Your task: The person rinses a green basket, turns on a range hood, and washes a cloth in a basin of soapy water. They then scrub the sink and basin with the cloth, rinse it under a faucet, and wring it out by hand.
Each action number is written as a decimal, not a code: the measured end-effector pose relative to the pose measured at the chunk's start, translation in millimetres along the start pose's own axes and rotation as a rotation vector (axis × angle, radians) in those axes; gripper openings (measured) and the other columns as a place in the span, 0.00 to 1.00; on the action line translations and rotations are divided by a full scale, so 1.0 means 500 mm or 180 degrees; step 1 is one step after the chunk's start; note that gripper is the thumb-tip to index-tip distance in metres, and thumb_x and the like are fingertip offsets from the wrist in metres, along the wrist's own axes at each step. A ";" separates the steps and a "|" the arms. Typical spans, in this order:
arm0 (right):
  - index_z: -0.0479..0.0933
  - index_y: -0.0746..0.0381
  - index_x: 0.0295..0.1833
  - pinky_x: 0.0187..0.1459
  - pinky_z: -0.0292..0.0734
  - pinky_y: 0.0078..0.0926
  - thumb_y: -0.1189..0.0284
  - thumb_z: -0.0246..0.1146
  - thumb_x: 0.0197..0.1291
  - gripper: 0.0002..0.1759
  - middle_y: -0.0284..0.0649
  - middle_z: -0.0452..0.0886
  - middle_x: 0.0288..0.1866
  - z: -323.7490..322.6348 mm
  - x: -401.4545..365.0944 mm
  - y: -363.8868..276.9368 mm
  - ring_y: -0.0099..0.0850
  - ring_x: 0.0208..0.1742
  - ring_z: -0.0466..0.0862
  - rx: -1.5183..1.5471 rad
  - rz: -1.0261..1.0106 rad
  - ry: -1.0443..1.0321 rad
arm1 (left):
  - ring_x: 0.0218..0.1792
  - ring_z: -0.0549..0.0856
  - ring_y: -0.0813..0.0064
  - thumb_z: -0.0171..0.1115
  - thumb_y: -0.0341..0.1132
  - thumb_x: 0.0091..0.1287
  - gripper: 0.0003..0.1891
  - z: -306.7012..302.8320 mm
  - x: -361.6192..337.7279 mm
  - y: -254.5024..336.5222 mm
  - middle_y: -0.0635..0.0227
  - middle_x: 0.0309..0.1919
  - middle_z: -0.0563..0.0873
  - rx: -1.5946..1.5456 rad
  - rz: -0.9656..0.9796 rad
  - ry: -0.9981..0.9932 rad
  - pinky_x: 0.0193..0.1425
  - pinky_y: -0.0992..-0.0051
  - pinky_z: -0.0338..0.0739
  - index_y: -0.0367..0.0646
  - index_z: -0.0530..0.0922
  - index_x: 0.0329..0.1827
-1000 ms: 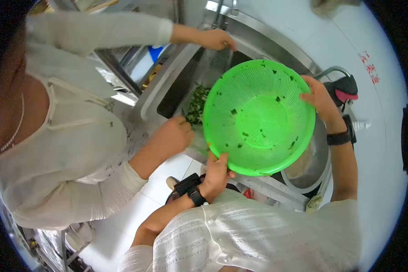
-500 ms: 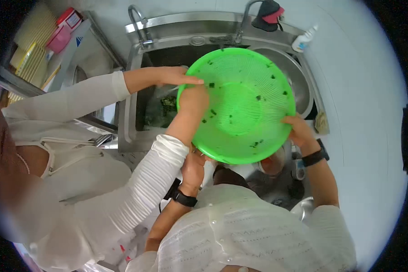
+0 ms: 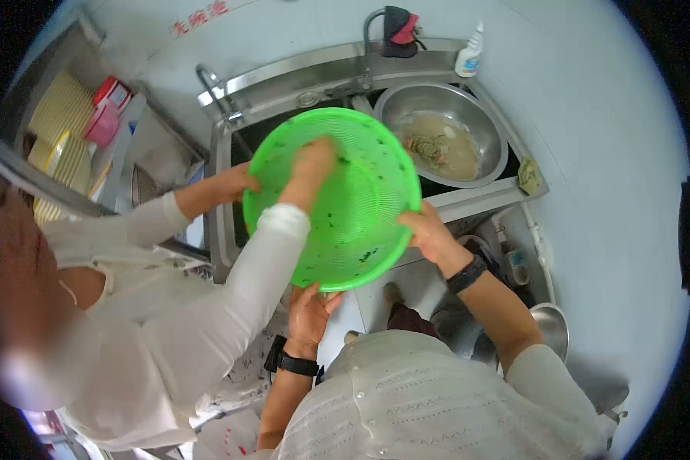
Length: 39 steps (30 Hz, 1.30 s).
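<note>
A large green plastic colander [image 3: 372,180] is tilted over the front of the sink, with dark green leaf scraps stuck to its inside. My right hand [image 3: 431,234] grips its right rim, thumb on the near side. Under the bottom rim, my left hand [image 3: 308,313] supports it with the palm turned up and the fingers partly hidden beneath. A co-worker at my left holds the left rim with one hand [image 3: 236,184]. The co-worker's other hand [image 3: 314,162], blurred, is inside the colander.
A steel bowl [image 3: 498,153] with cloudy water and food scraps stands in the right of the steel sink [image 3: 221,153]. A white bottle [image 3: 469,55] and a green rag [image 3: 529,176] lie near its edges. Stacked plates [image 3: 63,115] fill a rack at left.
The colander and my hands have moved left, uncovering the steel bowl. One co-worker hand has gone from the rim into the colander; the other has shifted down and left along the rim.
</note>
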State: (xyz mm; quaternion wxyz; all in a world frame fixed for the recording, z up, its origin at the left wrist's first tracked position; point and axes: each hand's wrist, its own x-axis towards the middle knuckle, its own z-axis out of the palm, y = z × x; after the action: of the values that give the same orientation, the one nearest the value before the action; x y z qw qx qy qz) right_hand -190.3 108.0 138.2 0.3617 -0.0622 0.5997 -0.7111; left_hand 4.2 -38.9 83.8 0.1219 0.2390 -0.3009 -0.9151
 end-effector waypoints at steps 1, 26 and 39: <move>0.60 0.63 0.55 0.31 0.76 0.29 0.74 0.54 0.50 0.24 0.39 0.72 0.43 0.011 0.002 -0.009 0.30 0.39 0.76 -0.0140 -0.0128 -0.0318 | 0.42 0.74 0.68 0.50 0.33 0.59 0.16 -0.003 0.012 0.001 0.65 0.47 0.72 0.0156 -0.0241 0.0105 0.38 0.76 0.74 0.43 0.64 0.51; 0.68 0.62 0.38 0.28 0.66 0.15 0.78 0.51 0.49 0.08 0.32 0.71 0.29 -0.108 0.254 0.124 0.20 0.28 0.70 0.0490 0.1012 -0.1257 | 0.32 0.71 0.82 0.45 0.47 0.63 0.15 0.074 0.114 -0.068 0.72 0.31 0.74 -0.0164 0.1065 0.0739 0.39 0.81 0.67 0.44 0.69 0.40; 0.64 0.62 0.50 0.22 0.63 0.15 0.78 0.51 0.46 0.21 0.32 0.70 0.25 -0.005 0.241 0.121 0.20 0.22 0.68 -0.0010 0.0907 -0.1176 | 0.31 0.72 0.82 0.48 0.36 0.62 0.11 -0.013 0.041 -0.058 0.71 0.31 0.73 0.0384 0.1177 0.0501 0.36 0.83 0.69 0.41 0.67 0.45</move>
State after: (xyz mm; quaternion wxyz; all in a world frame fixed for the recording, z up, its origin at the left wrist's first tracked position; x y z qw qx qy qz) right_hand -253.1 37.9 41.5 0.5620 -0.1065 0.5271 -0.6285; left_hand -12.2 -26.7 54.3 0.2964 0.2574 -0.3834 -0.8360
